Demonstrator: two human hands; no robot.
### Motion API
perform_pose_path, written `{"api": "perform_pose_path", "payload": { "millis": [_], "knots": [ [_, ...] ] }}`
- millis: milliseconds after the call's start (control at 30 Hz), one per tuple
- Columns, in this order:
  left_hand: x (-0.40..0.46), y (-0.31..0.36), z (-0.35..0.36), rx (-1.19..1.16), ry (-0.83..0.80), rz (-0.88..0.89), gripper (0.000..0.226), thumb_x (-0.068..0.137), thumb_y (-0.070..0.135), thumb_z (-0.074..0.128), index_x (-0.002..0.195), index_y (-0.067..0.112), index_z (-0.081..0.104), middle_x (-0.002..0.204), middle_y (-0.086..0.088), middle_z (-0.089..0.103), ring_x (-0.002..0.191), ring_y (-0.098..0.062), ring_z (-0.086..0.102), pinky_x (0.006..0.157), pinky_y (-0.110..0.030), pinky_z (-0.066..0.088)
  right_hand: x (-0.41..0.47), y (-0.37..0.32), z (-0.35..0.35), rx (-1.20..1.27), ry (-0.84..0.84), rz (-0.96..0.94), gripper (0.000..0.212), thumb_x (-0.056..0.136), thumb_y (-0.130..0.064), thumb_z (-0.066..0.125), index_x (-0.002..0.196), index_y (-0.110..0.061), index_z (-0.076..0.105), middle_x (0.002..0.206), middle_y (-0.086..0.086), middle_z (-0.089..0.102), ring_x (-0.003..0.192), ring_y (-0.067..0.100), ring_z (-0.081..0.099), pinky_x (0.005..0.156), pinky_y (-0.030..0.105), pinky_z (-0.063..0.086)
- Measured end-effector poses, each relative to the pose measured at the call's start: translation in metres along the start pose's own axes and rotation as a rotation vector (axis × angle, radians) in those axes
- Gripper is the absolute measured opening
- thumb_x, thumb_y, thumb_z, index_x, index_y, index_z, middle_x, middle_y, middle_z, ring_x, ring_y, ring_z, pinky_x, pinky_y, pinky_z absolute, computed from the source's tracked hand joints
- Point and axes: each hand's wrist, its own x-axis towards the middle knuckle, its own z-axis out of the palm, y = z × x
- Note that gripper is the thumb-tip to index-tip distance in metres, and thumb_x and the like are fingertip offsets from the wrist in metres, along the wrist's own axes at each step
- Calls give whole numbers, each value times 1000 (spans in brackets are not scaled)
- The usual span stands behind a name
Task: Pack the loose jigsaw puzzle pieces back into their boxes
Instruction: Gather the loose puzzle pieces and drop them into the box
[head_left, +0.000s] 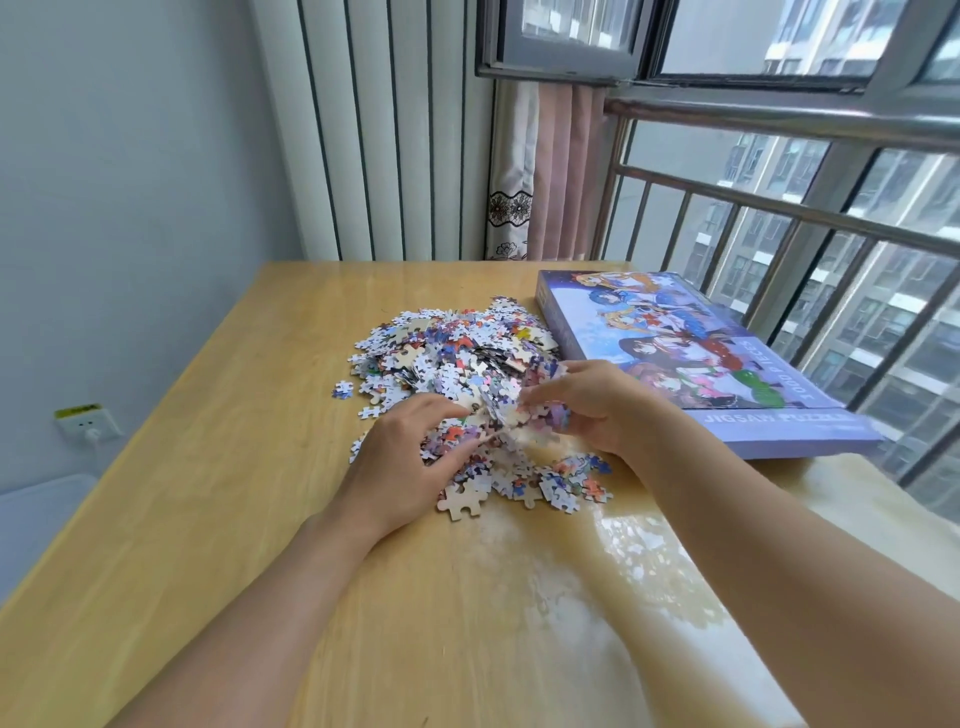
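1. Puzzle pieces (457, 358), small flat cardboard shapes with knobs and notches, lie in one loose heap on the middle of the wooden table (208, 519). Most show printed colour in white, blue, red and purple; a few lie face down, showing plain tan backing. They are too many to count.
2. A few pieces lie apart from the heap: one bluish piece (343, 389) just off its left edge, and a larger pale joined cluster (462, 501) at the near edge.
3. The left hand (410, 462) rests on the near side of the heap, fingers curled inward and dug into the pieces, gathering a clump against the other hand.
4. The right hand (587, 405) meets it from the right, fingers bent and pinching a bunch of pieces held slightly above the heap. The fingertips of the two hands are almost touching; the pieces between them are blurred.
5. One puzzle box (691, 358) lies flat on the table just right of the heap, near the right hand. It is a shallow rectangular carton, purple-edged, with a glossy cartoon picture on top and printed lettering along its sides. Its lid is on, so its contents are hidden.
6. The table top is smooth, yellowish wood with a glossy sheen near the front.
7. Behind the table hang a pinkish curtain (566, 171) and a metal window railing (779, 208).
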Motion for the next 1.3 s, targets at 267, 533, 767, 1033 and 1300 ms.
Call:
{"api": "perform_pose_path", "payload": {
  "millis": [267, 533, 767, 1033, 1300],
  "knots": [
    [8, 33, 10, 67, -75, -30, 60, 80, 66, 65, 124, 24, 65, 110, 8, 68, 101, -9, 63, 89, -29, 52, -4, 14, 6, 159, 141, 14, 50, 71, -5, 88, 117, -2, 67, 110, 14, 67, 88, 19, 60, 64, 31, 51],
    [27, 59, 22, -121, -24, -8, 28, 86, 22, 77, 114, 17, 74, 95, 7, 73, 84, -1, 66, 79, -25, 55, -18, 18, -4, 252, -54, 31, 4, 89, 7, 65, 93, 9, 66, 86, 19, 65, 69, 28, 62, 77, 38, 58],
    [36, 68, 20, -202, 32, -46, 25, 95, 13, 61, 118, 23, 69, 102, 13, 70, 96, 2, 64, 76, -23, 55, -57, 10, -42, 431, -140, 82, 4, 93, 8, 61, 90, 9, 59, 99, 20, 58, 84, 27, 60, 63, 41, 64],
    [67, 102, 86, 99, -338, 200, 63, 74, 12, 73, 134, 19, 57, 136, -1, 57, 129, -20, 47, 107, -34, 41, -92, 36, -106, 453, -123, 51, 19, 93, 10, 59, 112, 10, 60, 111, 25, 64, 94, 32, 65, 70, 41, 63],
    [89, 131, 111, 11, -48, 98, 12, 94, 29, 65, 92, 22, 74, 77, 0, 65, 74, -29, 61, 54, -30, 39, -93, 60, -159, 559, 43, 124, 27, 96, 6, 58, 123, 10, 53, 110, 27, 60, 78, 29, 67, 45, 34, 58]
  ]
}}
